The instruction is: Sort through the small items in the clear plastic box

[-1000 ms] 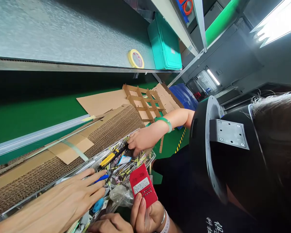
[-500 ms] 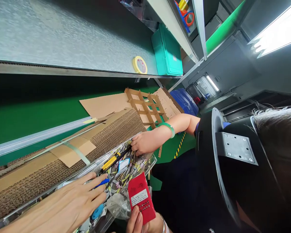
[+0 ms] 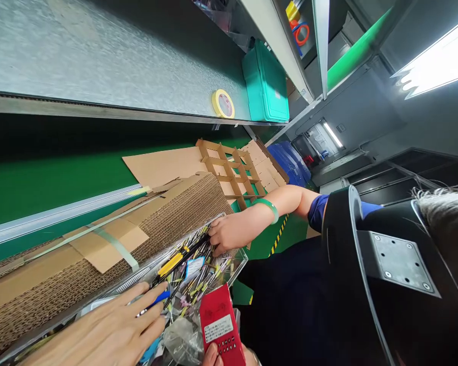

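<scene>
My left hand (image 3: 114,325) is spread palm-down over a clear bin (image 3: 236,267), fingers apart. A blue pen (image 3: 161,297) shows between its fingers; I cannot tell whether they touch it. At the bottom, my right hand (image 3: 212,356), partly out of frame, pinches a red packet (image 3: 219,325) with a white printed label and small black pictures. Many thin metal tools and bits lie in the bin, along with a yellow-and-black utility knife (image 3: 171,264), a blue-edged label (image 3: 194,267) and a crumpled clear bag (image 3: 183,340).
Another person's hand (image 3: 229,234), with a green bangle, reaches into the bin's far end; that person's head is at right. Stacked cardboard (image 3: 191,203) runs alongside. Beyond are cardboard dividers (image 3: 232,173). A shelf holds yellow tape (image 3: 223,103) and a teal case (image 3: 267,84).
My left hand and the red packet have shifted slightly lower in view. The other person's head has moved right and down; their hand remains in the bin.
</scene>
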Demonstrator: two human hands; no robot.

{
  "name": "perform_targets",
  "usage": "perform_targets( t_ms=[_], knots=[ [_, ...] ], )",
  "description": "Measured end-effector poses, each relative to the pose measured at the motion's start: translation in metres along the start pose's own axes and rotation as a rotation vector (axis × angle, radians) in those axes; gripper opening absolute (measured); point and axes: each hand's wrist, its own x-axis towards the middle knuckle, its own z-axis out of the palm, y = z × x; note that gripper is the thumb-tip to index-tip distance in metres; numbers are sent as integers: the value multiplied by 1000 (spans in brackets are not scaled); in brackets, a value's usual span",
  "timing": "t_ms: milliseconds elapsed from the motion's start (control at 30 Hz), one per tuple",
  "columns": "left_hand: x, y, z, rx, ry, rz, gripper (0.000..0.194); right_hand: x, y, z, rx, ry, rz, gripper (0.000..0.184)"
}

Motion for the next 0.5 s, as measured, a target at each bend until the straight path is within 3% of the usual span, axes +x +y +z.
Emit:
perform_targets(
  t_ms=[100, 167, 233, 333, 500],
  knots=[
    [2, 6, 12, 18, 2, 8, 25, -3, -5, 5, 204, 122, 292, 27],
    [4, 8, 21, 63, 6, 33, 19, -2, -14, 7, 395, 85, 565, 21],
    [7, 7, 25, 120, 13, 100, 16, 1, -24, 9, 551, -30, 711, 17],
    [14, 7, 19, 172, 17, 220, 23, 7, -35, 14, 559, -98, 611, 26],
    [34, 19, -10, 273, 13, 268, 39, 8, -33, 22, 79, 123, 286, 50]
  ],
)
